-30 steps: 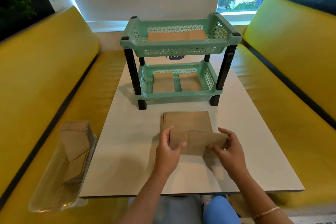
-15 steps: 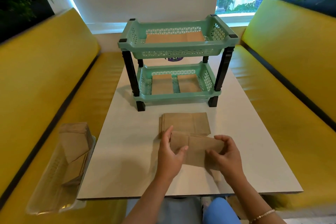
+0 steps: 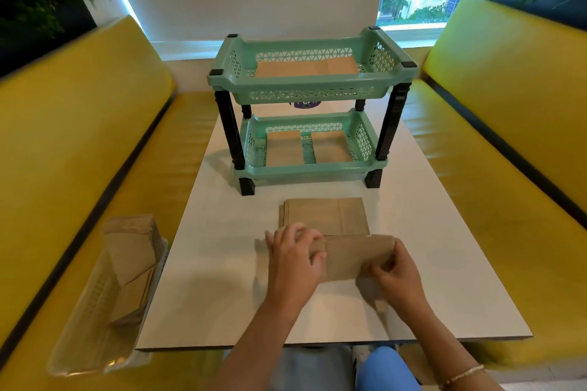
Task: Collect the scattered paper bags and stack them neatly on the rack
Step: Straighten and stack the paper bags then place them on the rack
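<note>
Both hands pinch one folded kraft paper bag (image 3: 354, 259) by its ends: left hand (image 3: 293, 259) thumb on top at L end, right hand (image 3: 395, 270) fingers curled round R end. Vs 1 s ago the bag sits lower and nearer the body, just short of the flat bag stack (image 3: 325, 216), edge overlapping it. Looks like squaring it up before adding. Beyond the stack, the green rack (image 3: 313, 94) already holds bags on both tiers. More bags wait in the clear bin (image 3: 95, 320), left of the stack, off the table (image 3: 203, 295).

No legible text is present. A purple sticker (image 3: 305, 104) on the table (image 3: 222, 279) behind the rack (image 3: 313, 95) bears unreadable marks.
</note>
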The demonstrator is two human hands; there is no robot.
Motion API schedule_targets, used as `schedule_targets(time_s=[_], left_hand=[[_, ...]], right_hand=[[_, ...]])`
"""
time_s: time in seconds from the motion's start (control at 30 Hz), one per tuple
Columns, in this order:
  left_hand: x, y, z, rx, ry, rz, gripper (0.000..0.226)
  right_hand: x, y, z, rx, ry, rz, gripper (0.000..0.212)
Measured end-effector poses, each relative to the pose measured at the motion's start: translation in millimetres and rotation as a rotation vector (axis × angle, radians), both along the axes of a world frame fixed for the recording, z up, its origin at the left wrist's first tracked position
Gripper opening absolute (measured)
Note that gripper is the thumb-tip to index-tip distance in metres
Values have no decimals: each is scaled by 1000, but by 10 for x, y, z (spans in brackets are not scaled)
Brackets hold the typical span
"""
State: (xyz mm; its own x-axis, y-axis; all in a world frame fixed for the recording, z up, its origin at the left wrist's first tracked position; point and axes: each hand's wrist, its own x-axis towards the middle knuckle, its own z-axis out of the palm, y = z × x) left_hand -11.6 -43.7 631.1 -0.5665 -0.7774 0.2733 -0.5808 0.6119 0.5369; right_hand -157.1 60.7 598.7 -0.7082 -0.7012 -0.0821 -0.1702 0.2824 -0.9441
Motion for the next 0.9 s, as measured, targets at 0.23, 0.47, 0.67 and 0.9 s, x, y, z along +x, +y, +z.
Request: schedule_targets(time_s=[0.23, 0.47, 0.67, 0.9], left_hand=[[-87, 8, 61, -113, -236, -225, 36], [-139, -133, 243, 256, -58, 15, 32], [-479, -492, 433, 859, 251, 204, 28], [-1022, -945, 522, 553, 127, 346, 37]], right_hand=[[-79, -68, 154, -12, 9, 98, 35], [-103, -108, 258, -80, -258, -71, 55], [-60, -555, 684, 87, -340, 133, 22], [-435, -1400, 876, 311, 20, -17, 13]])
